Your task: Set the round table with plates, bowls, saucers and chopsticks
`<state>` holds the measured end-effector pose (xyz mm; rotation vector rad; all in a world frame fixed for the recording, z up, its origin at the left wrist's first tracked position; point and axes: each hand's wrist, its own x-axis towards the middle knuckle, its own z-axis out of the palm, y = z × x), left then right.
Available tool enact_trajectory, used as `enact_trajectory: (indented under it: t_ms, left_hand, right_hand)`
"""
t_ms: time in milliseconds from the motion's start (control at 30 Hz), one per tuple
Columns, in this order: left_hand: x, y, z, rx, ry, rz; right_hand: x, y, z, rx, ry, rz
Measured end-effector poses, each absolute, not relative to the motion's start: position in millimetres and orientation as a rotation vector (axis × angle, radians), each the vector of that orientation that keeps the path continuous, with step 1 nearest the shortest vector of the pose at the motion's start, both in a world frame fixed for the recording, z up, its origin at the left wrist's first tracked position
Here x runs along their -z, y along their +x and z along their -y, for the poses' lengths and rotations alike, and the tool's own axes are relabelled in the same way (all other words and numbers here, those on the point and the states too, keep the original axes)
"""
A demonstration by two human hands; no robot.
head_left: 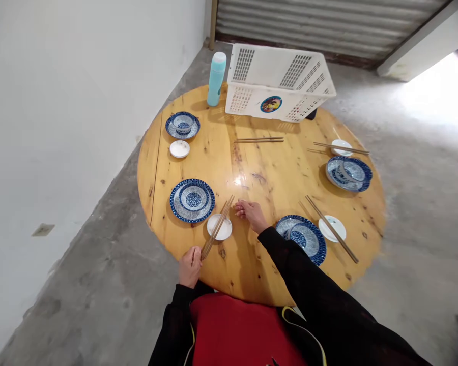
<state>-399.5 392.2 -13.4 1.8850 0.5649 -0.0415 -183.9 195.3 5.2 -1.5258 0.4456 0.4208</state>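
My left hand (191, 265) is closed at the thick lower end of a pair of brown chopsticks (217, 229), near the table's front edge. The chopsticks slant across a small white saucer (223, 230), their thin tips pointing away from me. Just right of those tips my right hand (253, 215) hovers above the wood, fingers loosely bent and holding nothing. Left of the saucer, a blue-and-white bowl (193, 197) sits on a matching plate (181, 212). My right forearm partly covers another patterned plate (320, 249) with a bowl (299, 238) on it.
The round wooden table (248, 173) also carries more chopsticks (258, 140), a white saucer (179, 149), and blue-patterned dishes (361, 175). A white plastic crate (244, 101) and a light-blue bottle (216, 81) stand at the far edge. A white wall (61, 101) rises on the left.
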Motion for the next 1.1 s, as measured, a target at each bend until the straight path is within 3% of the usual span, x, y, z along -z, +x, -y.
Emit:
enact_trajectory:
  t_ms: [300,633,1100]
  left_hand:
    - [48,-385,-420,-0.251,2.036,-0.657]
    - [52,-381,-421,-0.437,2.205,-0.617]
    - [50,-388,-413,-0.402,2.214,-0.801]
  right_hand:
    - [-16,-110,-155,-0.142,-1.856,-0.337]
    - [-10,19,-146,0.061,-2.830,0.083]
    - [17,133,-143,-0.021,-3.106,0.420]
